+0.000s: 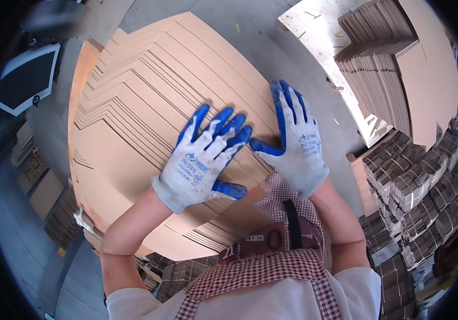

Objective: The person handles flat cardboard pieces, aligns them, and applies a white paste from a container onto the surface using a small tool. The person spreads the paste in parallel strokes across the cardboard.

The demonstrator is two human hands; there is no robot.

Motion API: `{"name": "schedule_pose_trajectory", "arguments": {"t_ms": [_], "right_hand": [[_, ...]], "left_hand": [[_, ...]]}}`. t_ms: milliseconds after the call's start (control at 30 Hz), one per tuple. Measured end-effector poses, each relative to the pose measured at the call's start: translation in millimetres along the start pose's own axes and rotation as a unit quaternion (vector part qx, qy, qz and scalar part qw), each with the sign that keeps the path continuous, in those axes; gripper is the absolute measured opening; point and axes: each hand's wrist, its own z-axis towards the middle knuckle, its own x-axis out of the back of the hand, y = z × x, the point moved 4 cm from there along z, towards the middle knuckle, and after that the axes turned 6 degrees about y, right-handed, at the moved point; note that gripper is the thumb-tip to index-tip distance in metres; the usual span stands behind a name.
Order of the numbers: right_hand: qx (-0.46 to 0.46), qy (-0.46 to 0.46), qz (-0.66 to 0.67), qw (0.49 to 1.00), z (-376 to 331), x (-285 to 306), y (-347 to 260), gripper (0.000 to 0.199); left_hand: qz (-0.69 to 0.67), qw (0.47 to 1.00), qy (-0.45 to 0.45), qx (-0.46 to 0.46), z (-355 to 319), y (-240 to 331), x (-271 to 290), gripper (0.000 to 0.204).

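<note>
A broad stack of flat brown cardboard sheets (149, 101) lies fanned out in front of me, each sheet's edge stepping past the one beneath. My left hand (202, 160), in a white glove with blue fingers, rests on the near middle of the sheets with its fingers spread. At the stack's right edge is my right hand (295, 141), gloved alike, fingers stretched away from me and thumb pointing left toward the sheets. Neither hand grips anything. Whether the right palm touches the edge is hidden.
A wooden board (79, 69) shows under the stack's left edge. At the upper right, more cardboard (375, 80) stands piled on a pale pallet (314, 32). Strapped bundles (415, 181) are heaped at the right. A dark-screened monitor (26, 80) stands at the far left.
</note>
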Motion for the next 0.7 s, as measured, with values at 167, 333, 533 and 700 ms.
{"name": "schedule_pose_trajectory", "arguments": {"t_ms": [167,333,533,700], "right_hand": [[-0.010,-0.002,0.008,1.000,0.1,-4.1,0.3,0.104],[-0.013,-0.020,0.018,1.000,0.7,-9.4,2.5,0.104],[-0.015,-0.018,0.022,0.999,2.3,-8.6,4.7,0.104],[-0.014,-0.020,0.029,0.999,2.8,-7.6,6.7,0.104]], "left_hand": [[-0.034,0.999,-0.011,0.002,-6.9,-4.1,-3.3,0.102],[-0.008,0.999,-0.042,0.008,-13.7,-4.7,-6.7,0.102],[0.002,0.998,-0.059,0.020,-16.9,-2.5,-4.1,0.102],[0.029,0.997,-0.071,0.008,-24.1,-4.1,-8.8,0.101]]}}
